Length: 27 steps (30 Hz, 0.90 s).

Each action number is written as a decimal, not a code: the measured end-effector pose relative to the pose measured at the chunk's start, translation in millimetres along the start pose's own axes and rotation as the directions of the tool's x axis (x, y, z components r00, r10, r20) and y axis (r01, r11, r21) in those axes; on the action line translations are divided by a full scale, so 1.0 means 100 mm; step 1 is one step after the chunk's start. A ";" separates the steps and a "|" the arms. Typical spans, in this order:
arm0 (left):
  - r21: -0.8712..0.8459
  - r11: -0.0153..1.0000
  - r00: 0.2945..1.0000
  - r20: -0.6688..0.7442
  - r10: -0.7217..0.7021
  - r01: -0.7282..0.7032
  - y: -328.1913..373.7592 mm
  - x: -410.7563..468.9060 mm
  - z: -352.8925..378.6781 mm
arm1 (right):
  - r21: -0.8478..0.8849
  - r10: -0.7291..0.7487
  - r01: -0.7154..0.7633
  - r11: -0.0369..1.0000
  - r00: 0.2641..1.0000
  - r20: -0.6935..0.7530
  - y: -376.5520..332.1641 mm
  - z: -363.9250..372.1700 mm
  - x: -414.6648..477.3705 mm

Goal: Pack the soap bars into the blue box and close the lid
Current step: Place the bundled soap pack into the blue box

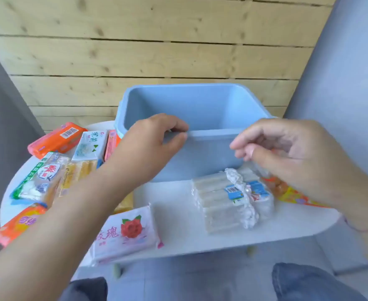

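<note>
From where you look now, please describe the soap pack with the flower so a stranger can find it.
Start at the blue box on the white table. Come toward the near table edge, below the left hand. There lies the white-pink soap pack, the only one with a red rose printed on it.

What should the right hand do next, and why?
Probably lower the right hand onto the clear-wrapped soap pack just below it and lift it into the blue box: the box looks empty, and the left hand already steadies its near rim.
</note>
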<state>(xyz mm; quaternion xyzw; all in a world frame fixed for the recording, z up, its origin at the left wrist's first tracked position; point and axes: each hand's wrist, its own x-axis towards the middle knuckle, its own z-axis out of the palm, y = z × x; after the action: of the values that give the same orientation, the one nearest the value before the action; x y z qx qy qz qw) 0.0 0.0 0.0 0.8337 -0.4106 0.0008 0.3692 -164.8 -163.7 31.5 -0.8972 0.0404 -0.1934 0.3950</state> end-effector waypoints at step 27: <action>-0.052 0.995 0.996 0.033 -0.083 0.085 0.24 -0.08 -0.04 | -0.571 0.084 0.299 0.764 0.832 0.549 0.19 0.25 -0.16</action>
<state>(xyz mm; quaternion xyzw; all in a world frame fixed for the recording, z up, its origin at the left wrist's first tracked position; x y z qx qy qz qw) -20.8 -1.0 15.2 0.8399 -0.3807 -0.0384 0.3849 -168.5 -155.9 -3.2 -0.9941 -0.0645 0.0714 0.0501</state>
